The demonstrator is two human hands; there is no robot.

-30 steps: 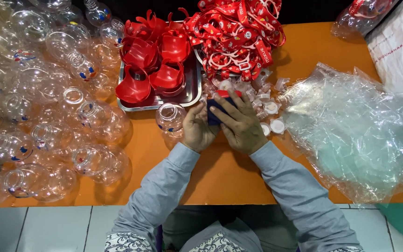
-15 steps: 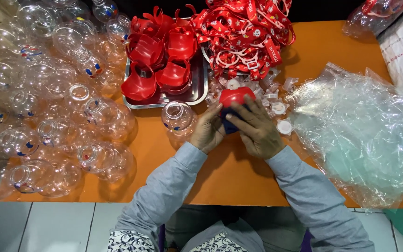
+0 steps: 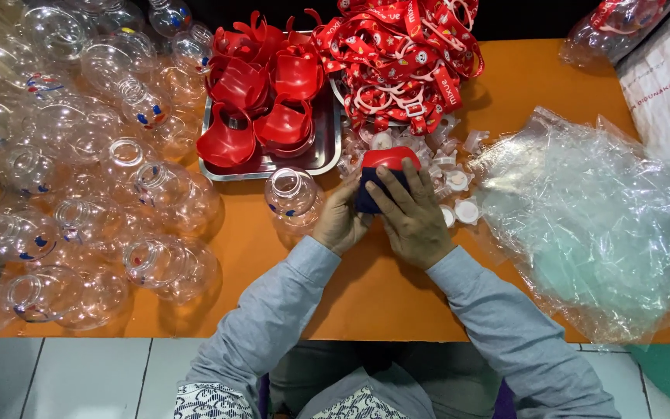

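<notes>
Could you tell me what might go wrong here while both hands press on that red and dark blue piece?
The clear plastic bottle standing beside the left hand could be knocked over. The small white caps by the right hand could scatter. The red and dark blue piece might slip from the fingers.

Our single head-worn view, looking almost straight down from above our own chest, close over the orange table (image 3: pixel 505 93), our grey sleeves (image 3: pixel 273 326) rising from the bottom edge, far table edge at top, white floor tiles (image 3: pixel 79 380) below.
</notes>
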